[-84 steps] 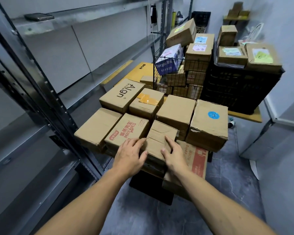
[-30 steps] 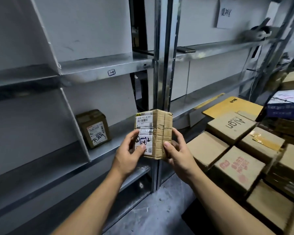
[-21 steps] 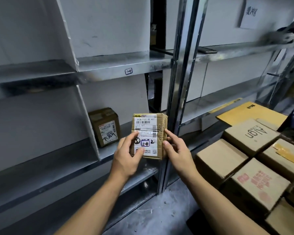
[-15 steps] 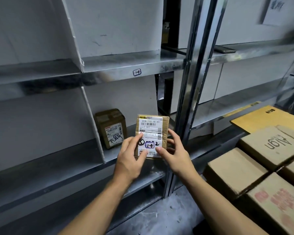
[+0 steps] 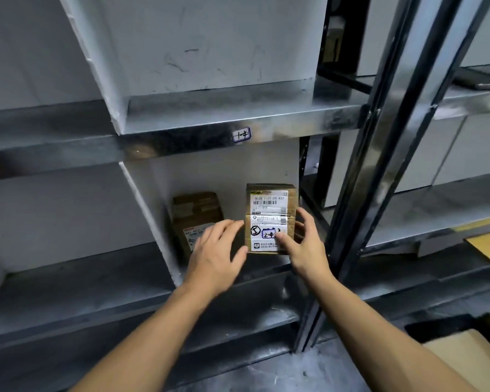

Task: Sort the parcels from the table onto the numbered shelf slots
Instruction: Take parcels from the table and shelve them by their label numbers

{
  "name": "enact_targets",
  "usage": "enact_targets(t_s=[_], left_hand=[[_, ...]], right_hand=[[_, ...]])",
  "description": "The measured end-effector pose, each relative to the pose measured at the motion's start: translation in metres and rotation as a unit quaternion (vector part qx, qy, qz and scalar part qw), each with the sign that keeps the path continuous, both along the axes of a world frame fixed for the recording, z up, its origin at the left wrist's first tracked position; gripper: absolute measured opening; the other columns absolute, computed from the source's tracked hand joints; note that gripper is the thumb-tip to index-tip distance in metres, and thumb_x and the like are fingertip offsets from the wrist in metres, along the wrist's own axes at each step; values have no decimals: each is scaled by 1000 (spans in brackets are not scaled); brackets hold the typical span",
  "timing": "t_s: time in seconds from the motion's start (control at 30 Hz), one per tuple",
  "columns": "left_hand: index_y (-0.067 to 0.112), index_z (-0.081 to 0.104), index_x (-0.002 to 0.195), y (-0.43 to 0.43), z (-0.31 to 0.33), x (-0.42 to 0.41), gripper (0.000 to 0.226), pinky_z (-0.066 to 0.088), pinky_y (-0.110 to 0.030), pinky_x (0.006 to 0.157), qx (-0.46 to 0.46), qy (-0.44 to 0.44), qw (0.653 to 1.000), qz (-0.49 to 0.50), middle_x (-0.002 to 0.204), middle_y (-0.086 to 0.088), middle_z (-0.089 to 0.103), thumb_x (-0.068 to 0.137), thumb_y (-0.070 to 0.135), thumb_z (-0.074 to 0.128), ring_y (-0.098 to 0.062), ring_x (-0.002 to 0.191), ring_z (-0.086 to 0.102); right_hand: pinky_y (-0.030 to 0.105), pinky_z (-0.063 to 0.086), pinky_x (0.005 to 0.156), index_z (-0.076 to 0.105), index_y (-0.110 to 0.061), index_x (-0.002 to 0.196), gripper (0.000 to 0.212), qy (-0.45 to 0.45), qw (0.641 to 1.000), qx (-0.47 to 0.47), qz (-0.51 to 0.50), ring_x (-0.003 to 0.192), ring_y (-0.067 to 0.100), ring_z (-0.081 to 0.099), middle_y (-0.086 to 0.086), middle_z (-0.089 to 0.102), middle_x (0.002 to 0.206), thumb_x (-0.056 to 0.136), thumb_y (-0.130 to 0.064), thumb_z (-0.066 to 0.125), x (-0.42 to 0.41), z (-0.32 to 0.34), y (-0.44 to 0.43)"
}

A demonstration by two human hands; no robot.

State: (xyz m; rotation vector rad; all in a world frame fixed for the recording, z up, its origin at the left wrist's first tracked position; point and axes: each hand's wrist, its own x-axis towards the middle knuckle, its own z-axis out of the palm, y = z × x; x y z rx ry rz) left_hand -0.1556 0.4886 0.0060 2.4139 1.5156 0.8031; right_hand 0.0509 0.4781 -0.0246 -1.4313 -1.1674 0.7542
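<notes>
A small brown parcel (image 5: 270,213) with a white shipping label marked "2-4" stands upright in the shelf slot under the edge tag "1-4" (image 5: 241,134). My right hand (image 5: 303,244) grips it, thumb on the label front and fingers round its right side. My left hand (image 5: 214,254) hovers just left of the parcel with straight fingers, holding nothing. Another brown parcel (image 5: 194,212) stands further back in the same slot, its lower part hidden by my left hand.
A white divider panel (image 5: 149,210) walls the slot on the left. A metal upright post (image 5: 359,171) rises right of my right hand. Bare metal shelves (image 5: 68,281) run left and right. A cardboard box (image 5: 470,360) shows at the bottom right.
Both hands carried the parcel from in front of the rack into the slot. It now stands on the shelf beside the other parcel, and my left hand has let go.
</notes>
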Motion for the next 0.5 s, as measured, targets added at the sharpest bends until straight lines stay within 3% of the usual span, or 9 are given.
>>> enact_targets(t_s=[0.07,0.13,0.2,0.27,0.4,0.5], left_hand=[[22,50,137,9,4,-4,51,36,-40,104,19,54,998,31,134,1,51,88,36,60,-22,122,45],[21,52,135,16,7,-7,50,37,-41,100,31,100,993,52,131,-2,54,88,36,60,-26,118,47],[20,56,131,23,8,-9,49,41,-43,94,44,137,987,66,126,-5,57,86,36,61,-30,110,52],[19,58,128,29,8,-9,48,44,-44,88,46,160,983,76,121,-7,60,83,36,61,-33,103,55],[23,58,130,41,7,-4,50,45,-45,87,21,167,981,92,125,-6,60,83,39,56,-34,103,56],[23,59,127,47,6,-1,49,49,-45,86,36,157,982,96,124,-8,62,81,38,58,-36,106,58]], right_hand=[[11,40,93,39,-46,136,64,-7,1000,-10,11,106,-14,54,-30,57,114,87,-25,75,5,-7,20],[7,40,90,41,-35,140,63,-13,1000,-21,20,108,-6,58,-23,59,115,88,-24,75,10,-16,41],[21,46,98,43,-27,139,59,-20,999,-36,31,115,9,59,-13,60,119,89,-22,73,13,-25,62],[32,49,99,42,-26,142,60,-17,998,-51,45,114,13,57,-10,57,119,90,-18,72,14,-34,79],[15,48,79,40,-25,144,63,14,995,-73,62,109,11,55,-8,56,121,91,-9,70,16,-56,104],[25,54,84,42,-27,141,60,40,995,-69,58,106,10,57,-13,57,118,91,-8,69,19,-68,118]])
